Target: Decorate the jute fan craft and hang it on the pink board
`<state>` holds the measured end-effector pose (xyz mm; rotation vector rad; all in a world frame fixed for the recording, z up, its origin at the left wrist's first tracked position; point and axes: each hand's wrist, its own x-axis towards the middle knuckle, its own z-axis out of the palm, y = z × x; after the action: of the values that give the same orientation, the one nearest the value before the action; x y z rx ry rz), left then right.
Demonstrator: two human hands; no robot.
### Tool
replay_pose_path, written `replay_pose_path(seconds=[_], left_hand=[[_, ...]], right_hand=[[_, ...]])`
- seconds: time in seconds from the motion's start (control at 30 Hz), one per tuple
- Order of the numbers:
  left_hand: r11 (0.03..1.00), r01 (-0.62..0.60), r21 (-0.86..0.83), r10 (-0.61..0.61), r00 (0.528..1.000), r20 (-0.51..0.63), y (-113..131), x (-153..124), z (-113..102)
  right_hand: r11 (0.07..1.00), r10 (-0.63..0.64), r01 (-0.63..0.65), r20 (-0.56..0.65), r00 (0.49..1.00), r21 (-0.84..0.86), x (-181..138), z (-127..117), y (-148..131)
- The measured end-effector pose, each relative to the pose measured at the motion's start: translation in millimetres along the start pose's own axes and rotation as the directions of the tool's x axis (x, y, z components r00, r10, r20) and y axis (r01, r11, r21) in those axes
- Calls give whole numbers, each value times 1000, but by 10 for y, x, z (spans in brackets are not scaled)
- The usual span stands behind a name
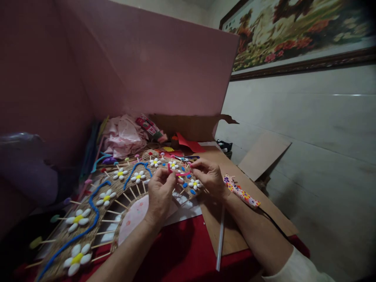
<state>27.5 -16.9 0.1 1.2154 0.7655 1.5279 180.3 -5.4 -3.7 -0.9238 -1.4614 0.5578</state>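
My left hand (160,190) and my right hand (209,176) meet over a woven straw arch (96,203) dotted with white and yellow flowers. Both hands pinch a pink pipe cleaner (182,173) stretched between them. The left fingers hold its left end, the right fingers its right end. A blue pipe cleaner (88,223) curves along the arch below. Wooden sticks with coloured tips radiate from the arch.
A pink board (152,62) stands behind the work. A pile of pink cloth (123,135), red paper (190,145) and scissors (188,158) lie at the back. A flowered strip (241,192) and a white rod (220,239) lie on brown cardboard (229,235) at right. A tiled wall rises on the right.
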Motion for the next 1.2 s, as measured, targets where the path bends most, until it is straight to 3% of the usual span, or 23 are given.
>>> replay_pose_path(seconds=[0.27,0.53,0.7,1.0,1.2], left_hand=[[991,45,-123,-45,999,1,-16,-34,-41],[961,153,-230,-161,987,-19,-25,-15,-51],[959,163,-233,-174,984,-27,-14,-22,-59],[964,143,-222,-158,986,-52,8,-10,-55],[975,102,-199,-124,987,-101,27,29,-79]], right_hand=[[1000,-15,15,40,999,9,-74,91,-45],[975,129,-126,-5,992,184,-55,146,-37],[982,120,-119,2,993,149,-45,141,-33],[986,118,-127,88,989,110,-73,134,-89],[994,9,24,300,954,-104,-87,94,-79]])
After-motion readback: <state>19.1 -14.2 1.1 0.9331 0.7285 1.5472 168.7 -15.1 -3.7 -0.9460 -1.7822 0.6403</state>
